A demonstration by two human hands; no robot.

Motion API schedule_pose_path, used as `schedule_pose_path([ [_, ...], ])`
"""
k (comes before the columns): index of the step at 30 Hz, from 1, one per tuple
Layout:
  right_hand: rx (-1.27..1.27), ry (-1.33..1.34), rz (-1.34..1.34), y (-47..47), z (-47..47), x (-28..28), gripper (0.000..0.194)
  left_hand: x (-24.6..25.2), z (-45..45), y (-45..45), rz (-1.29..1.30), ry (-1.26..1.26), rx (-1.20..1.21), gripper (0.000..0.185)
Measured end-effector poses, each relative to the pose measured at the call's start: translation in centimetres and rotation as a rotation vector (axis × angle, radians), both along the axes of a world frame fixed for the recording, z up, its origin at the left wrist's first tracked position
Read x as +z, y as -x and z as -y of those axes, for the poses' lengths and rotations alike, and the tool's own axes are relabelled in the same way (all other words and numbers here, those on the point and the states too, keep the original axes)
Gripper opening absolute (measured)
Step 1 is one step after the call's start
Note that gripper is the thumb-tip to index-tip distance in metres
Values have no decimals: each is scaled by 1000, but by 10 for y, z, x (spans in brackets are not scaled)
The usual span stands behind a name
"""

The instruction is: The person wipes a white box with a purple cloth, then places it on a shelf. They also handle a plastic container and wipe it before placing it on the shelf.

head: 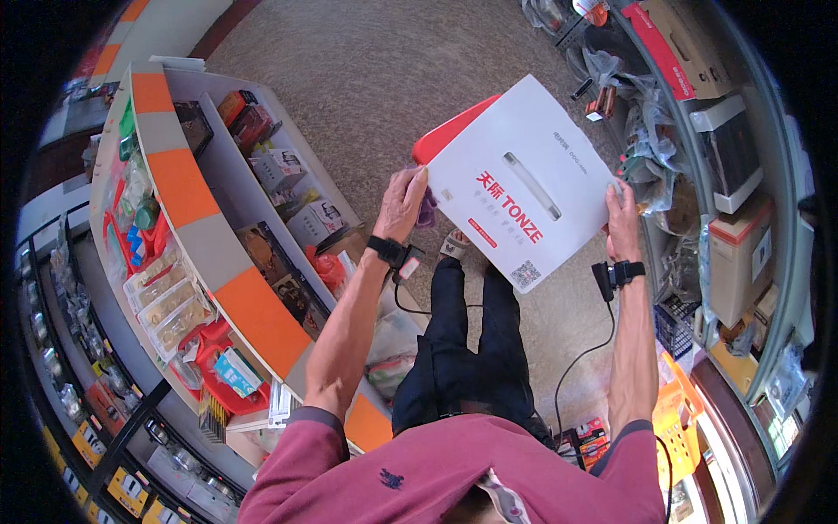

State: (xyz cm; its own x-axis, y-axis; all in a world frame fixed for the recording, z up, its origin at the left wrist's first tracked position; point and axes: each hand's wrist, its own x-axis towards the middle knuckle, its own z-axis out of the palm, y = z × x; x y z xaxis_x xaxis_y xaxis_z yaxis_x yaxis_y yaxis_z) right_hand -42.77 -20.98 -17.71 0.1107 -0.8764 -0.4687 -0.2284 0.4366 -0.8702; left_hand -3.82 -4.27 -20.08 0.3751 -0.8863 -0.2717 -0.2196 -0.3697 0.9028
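Observation:
A white Tonze cardboard box (484, 170) with red lettering and a handle on its facing side is held tilted in front of me, above my legs. My left hand (400, 200) grips its left corner, thumb on the white face. A bit of purple cloth (427, 211) shows beside those fingers; whether the hand holds it too is unclear. My right hand (622, 219) grasps the opposite corner, with its fingers mostly behind the box. Beyond the upper left edge a red rounded object (453, 131) sticks out, mostly covered by the box. Both wrists carry black straps with cabled devices.
On my left runs an orange-and-grey-edged counter (245, 301) with boxed goods on its shelves and red baskets (229, 370) on top. Packed shelving (694, 124) curves along the right. An orange plastic basket (677, 419) stands low at right, near a dark crate (675, 327).

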Motion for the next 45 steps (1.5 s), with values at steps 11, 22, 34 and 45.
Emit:
schedule_pose_path([
  [11,98,110,-73,-25,35,-11,58,6,-49,12,-51,47,13,49],
  [22,-27,-84,-111,-50,-125,3,66,11,-76,-1,-239,-135,234,46],
  [34,-126,-71,-216,-69,-160,11,63,24,-44,-35,-528,107,311,50],
  [45,-78,-48,-209,-62,-160,5,63,12,-4,-10,330,47,-253,44],
])
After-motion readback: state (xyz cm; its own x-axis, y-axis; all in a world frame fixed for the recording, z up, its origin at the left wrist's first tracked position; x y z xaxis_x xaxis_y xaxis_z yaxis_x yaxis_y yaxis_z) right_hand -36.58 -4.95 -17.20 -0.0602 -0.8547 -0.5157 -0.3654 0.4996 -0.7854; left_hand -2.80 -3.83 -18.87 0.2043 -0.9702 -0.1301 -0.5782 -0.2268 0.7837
